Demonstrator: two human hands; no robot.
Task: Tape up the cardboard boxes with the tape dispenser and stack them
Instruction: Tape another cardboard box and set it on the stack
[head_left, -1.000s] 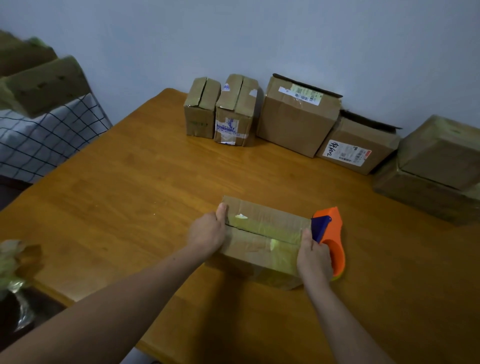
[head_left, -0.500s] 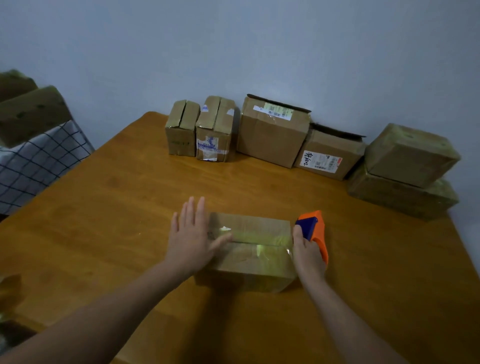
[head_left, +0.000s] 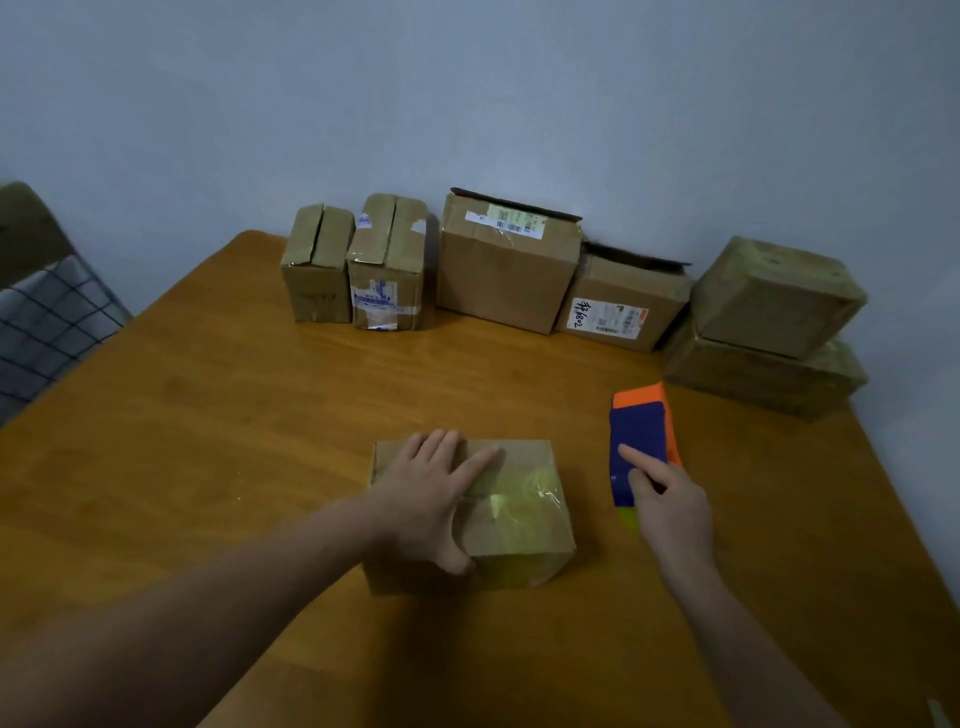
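At 6 o'clock on the wooden surface (head_left: 208, 467), a cardboard box (head_left: 524, 530) with its flaps closed and glossy yellowish tape along the top seam and down the near face. Flat on its top, the left hand (head_left: 431, 499): fingers straight and spread toward 1 o'clock, thumb at the near edge, gripping nothing. Near the box at 3 o'clock, apart from it, the orange-and-blue tape dispenser (head_left: 641, 431), clamped in the right hand (head_left: 670, 514): index finger stretched along the blue part, the other fingers curled round the body. Cannot tell whether the dispenser rests on the surface or hangs just above it. Along the wall at 12 o'clock, a row of four: a small box (head_left: 317, 280) with its top seam gaping, just beside a blue-labelled box (head_left: 387, 270), then a large box (head_left: 506, 270) with its rear flap raised, then a white-labelled box (head_left: 618, 301) against its side. At 2 o'clock, a stack of two: the upper box (head_left: 774, 296) sitting on the lower box (head_left: 753, 379), both yellowish-green. At 9 o'clock, past the surface's edge, a checked cloth (head_left: 47, 317).
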